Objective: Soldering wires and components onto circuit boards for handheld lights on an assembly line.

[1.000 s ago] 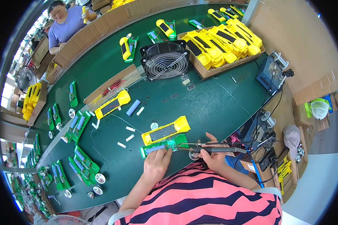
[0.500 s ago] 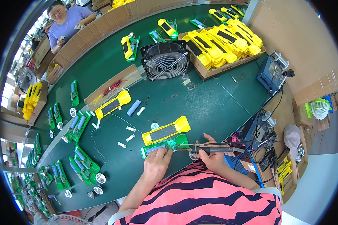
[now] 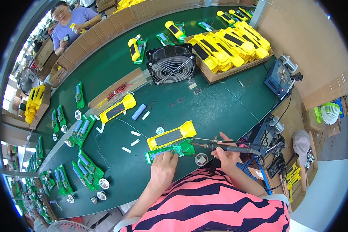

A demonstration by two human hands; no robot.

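My left hand (image 3: 163, 168) has its fingers curled over the near edge of a green plastic housing (image 3: 187, 148), holding it on the table. A blue cylindrical battery (image 3: 155, 155) lies in that housing, partly covered by my fingers. My right hand (image 3: 227, 156) grips a soldering iron (image 3: 236, 149) by its dark handle. The iron's metal tip points left, just off the housing's right end. Touching the housing's far side is a yellow panel frame (image 3: 187, 129) with a dark insert, thin wires running between them. A round reflector cup (image 3: 201, 159) rests below the iron.
Behind are a black fan (image 3: 171, 65) and a cardboard box (image 3: 210, 75) of yellow frames. Several green housings with batteries (image 3: 87, 170) lie left. A blue soldering station (image 3: 276, 79) and solder spools (image 3: 276, 123) stand right. Across the table sits a co-worker (image 3: 71, 27).
My right hand has drawn the soldering iron slightly right and up, away from the housing, uncovering the reflector cup. My left hand stays on the housing. The co-worker now holds up a yellow piece.
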